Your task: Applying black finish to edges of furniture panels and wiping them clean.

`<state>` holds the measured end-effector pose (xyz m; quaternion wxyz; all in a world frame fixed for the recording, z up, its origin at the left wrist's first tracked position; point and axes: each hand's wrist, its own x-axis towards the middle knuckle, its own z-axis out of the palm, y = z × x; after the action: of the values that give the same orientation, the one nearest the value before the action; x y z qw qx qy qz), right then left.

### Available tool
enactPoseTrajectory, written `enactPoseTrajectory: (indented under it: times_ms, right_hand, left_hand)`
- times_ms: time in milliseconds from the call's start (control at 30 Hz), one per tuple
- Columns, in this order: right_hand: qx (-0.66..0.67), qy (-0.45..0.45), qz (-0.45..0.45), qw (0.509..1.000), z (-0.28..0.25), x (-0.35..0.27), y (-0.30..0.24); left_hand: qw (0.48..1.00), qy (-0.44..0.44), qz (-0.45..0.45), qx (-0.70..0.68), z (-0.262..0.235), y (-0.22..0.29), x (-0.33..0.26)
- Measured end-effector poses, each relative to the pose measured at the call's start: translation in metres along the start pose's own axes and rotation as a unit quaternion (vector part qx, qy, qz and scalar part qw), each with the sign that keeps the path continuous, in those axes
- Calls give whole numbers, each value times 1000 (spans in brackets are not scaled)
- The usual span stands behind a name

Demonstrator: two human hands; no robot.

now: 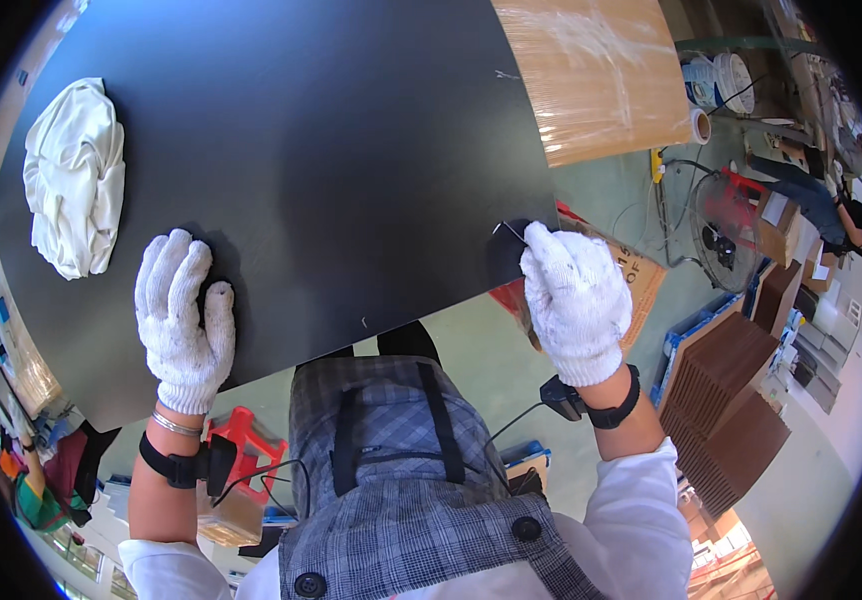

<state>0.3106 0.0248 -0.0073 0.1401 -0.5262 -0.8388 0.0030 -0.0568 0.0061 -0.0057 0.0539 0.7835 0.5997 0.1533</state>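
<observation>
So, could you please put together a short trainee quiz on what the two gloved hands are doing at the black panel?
1. True or false: the left hand lies flat on the black panel.
2. Where is the right hand? A) on the white cloth; B) at the panel's near right corner; C) on the red stool.
3. What does the plastic-wrapped board lie next to?

Key
1. True: the gloved palm and fingers rest on the panel near its front edge.
2. B: its grip wraps the corner.
3. It lies at the panel's far right side.
</observation>
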Motion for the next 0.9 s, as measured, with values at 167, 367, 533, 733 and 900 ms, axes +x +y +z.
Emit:
enactPoseTrajectory:
  times_ms: [167, 367, 533, 733, 900]
  right_hand:
    - [-16, -48, -19, 999, -7, 4, 1]
    - [-10, -118, -11, 993, -14, 6, 2]
    - [3, -105, -42, 994, -9, 7, 9]
    - [23, -104, -76, 991, -7, 8, 15]
    - [69, -83, -56, 993, -3, 7, 17]
  left_hand:
    - [1000, -10, 0, 2, -2, 2, 1]
    - [1000, -11, 3, 10, -1, 1, 1]
    - [999, -28, 8, 22, -2, 1, 0]
    - [999, -30, 7, 29, -2, 1, -1]
    - [999, -29, 8, 24, -3, 2, -1]
